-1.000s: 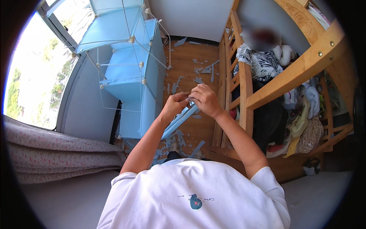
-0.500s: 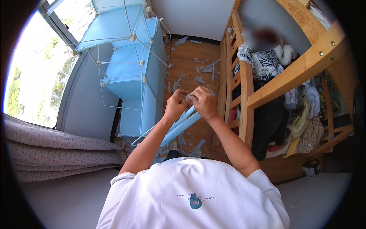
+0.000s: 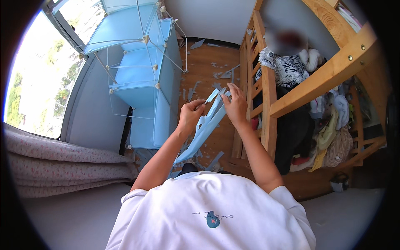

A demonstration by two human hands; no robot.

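Note:
In front of me hangs a long piece of light blue sheet (image 3: 204, 133), running from my right hand down and leftward toward my lap. Its upper end is split into narrow strips, one slanting toward my left. My left hand (image 3: 192, 116) is closed in a pinch on the end of that narrow strip (image 3: 212, 95). A little higher and to the right, my right hand (image 3: 236, 106) pinches the top of the sheet between thumb and fingers. Whether a small thin item is also in either pinch I cannot make out.
At the left stands a light blue panelled shelf (image 3: 139, 75) with white wire frames. A wooden bunk bed (image 3: 266, 91) with clothes heaped in it is at the right. Torn blue scraps (image 3: 216, 161) litter the wooden floor (image 3: 204, 62). Patterned curtain (image 3: 66, 162) hangs left.
My hands were together at one spot and have moved apart, right hand rightward, left hand slightly lower. The blue sheet's split upper end now shows between them.

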